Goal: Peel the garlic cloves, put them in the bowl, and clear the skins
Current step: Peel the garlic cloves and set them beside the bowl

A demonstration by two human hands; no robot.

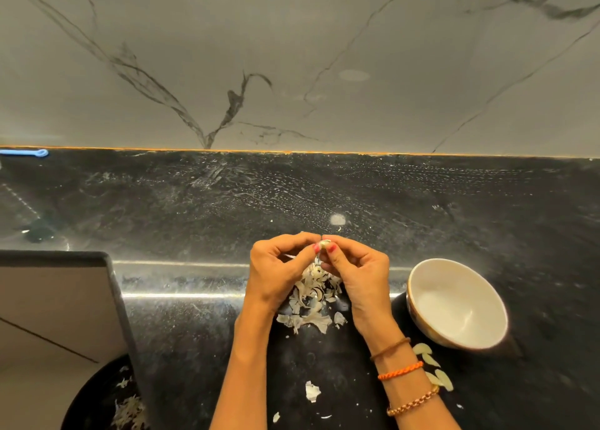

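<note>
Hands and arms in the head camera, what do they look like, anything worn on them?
Both forearms are bare, no sleeves showing. The right wrist carries three bands: a thin brown thread, an orange braided bracelet and a copper-coloured chain bracelet. The left hand and right hand have red-painted thumbnails. No rings show.

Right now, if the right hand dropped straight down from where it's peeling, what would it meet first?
Probably the pile of garlic skins on the counter, under the right hand; the bowl sits off to its right. Height is unclear.
</note>
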